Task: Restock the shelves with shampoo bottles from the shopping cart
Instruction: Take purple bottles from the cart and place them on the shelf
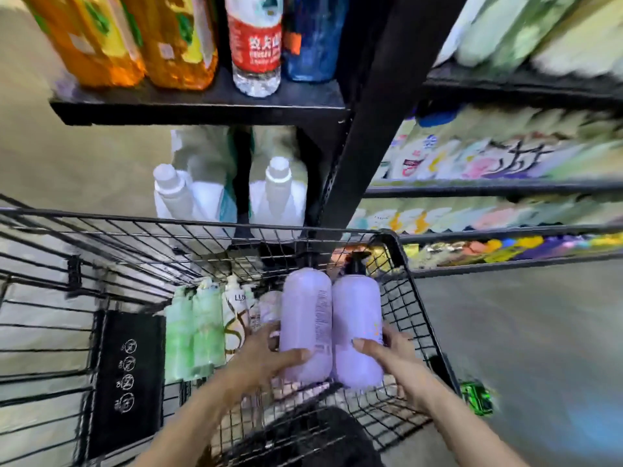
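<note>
Inside the wire shopping cart point(404, 264), two lilac shampoo bottles point(306, 318) stood side by side at its right corner, the left hand point(266, 357) and right hand point(392, 360) each with fingers curled round one.

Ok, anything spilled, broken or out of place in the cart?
Nothing stands out. The left hand and right hand each grip an intact purple bottle; the green packs sit tidy.

We see two lilac plastic pump bottles point(332, 328), black pumps; pale green bottles point(192, 332); black wire cart point(414, 291); orange drink bottles point(135, 38); red-labelled clear bottle point(256, 45).
</note>
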`<action>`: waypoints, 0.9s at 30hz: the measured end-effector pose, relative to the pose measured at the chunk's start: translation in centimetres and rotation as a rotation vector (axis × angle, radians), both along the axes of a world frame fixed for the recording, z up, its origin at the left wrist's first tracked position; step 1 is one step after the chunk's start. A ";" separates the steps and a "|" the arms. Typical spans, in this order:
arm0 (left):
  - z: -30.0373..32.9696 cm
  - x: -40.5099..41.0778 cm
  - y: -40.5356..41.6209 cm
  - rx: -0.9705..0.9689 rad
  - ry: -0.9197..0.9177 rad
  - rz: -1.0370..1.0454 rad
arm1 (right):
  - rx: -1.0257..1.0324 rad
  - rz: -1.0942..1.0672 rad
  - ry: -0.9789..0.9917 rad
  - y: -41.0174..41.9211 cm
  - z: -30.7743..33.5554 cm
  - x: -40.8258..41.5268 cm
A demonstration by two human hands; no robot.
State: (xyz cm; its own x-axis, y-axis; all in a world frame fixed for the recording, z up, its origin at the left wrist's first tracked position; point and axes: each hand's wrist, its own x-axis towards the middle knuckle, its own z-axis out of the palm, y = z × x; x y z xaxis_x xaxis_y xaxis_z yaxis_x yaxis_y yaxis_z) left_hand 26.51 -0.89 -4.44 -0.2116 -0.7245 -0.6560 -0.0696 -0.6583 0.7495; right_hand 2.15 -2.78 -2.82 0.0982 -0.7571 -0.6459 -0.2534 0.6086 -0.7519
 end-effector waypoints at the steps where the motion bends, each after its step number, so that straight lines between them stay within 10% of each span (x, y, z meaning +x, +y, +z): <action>1: 1.6 -0.5 -0.3 -0.025 0.014 -0.021 | -0.043 -0.008 0.009 0.2 1.8 -0.6; 27: 23.0 -40.3 -5.5 -0.487 0.294 -0.302 | -0.654 -0.445 -0.010 5.9 23.1 -36.9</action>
